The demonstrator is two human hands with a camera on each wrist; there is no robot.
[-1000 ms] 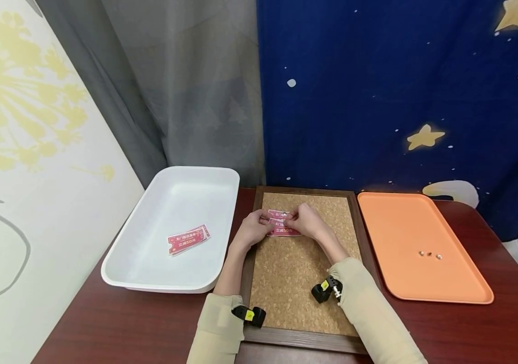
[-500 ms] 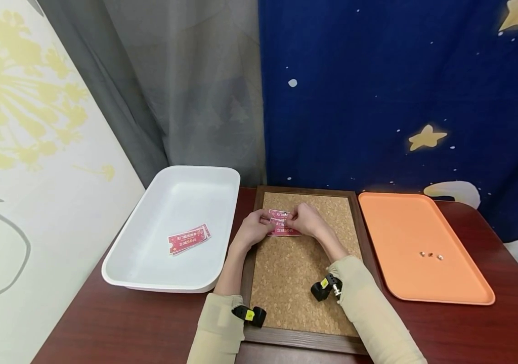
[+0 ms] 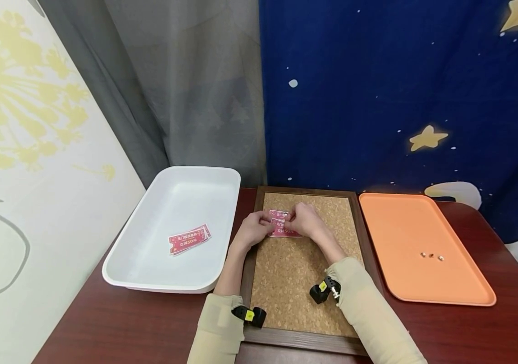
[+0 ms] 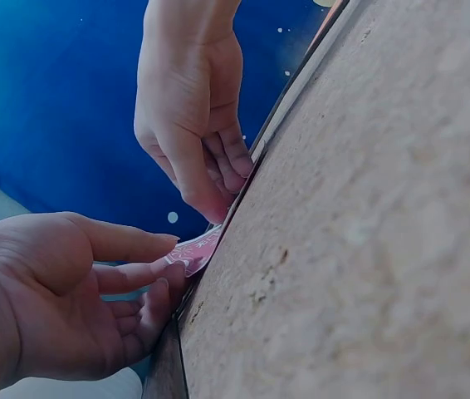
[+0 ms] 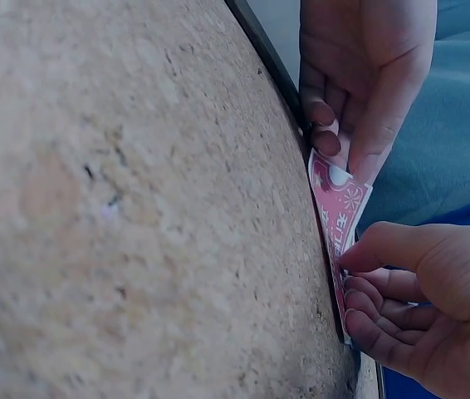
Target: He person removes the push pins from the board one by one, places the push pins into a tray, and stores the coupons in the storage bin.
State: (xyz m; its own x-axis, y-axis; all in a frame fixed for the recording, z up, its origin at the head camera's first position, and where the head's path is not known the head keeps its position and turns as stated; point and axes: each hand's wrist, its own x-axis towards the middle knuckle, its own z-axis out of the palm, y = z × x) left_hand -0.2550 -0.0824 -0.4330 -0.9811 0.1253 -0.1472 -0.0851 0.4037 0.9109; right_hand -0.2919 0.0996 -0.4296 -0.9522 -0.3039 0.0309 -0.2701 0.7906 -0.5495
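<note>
A: Both hands meet at the far end of the cork board, right over the red tickets.

B: The left hand comes in from the white-tray side. Its fingers pinch the near edge of a ticket and lift that edge a little off the cork.

A: And the right hand? From its wrist camera the fingers curl down onto the ticket, thumb and forefinger closing at its top edge.

B: A grasp, I'd say, though what sits under the fingertips is hidden. If there's a pin there, I can't see it.

A: Fair. The hold makes sense as a pair: one hand steadies the paper, the other works at the spot where it meets the board.

B: The tickets lie flat on the cork, two stacked rows of print showing between the hands.

A: Off to the left, the white tray holds more red tickets, lying loose in the middle.

B: To the right, the orange tray carries three small pale bits in a row. Too tiny to name with certainty.

A: So paper on one side, small bits on the other, board between. Everything within a short reach of either hand.

B: All on a dark wooden table, wrist cameras strapped over the beige sleeves.
</note>
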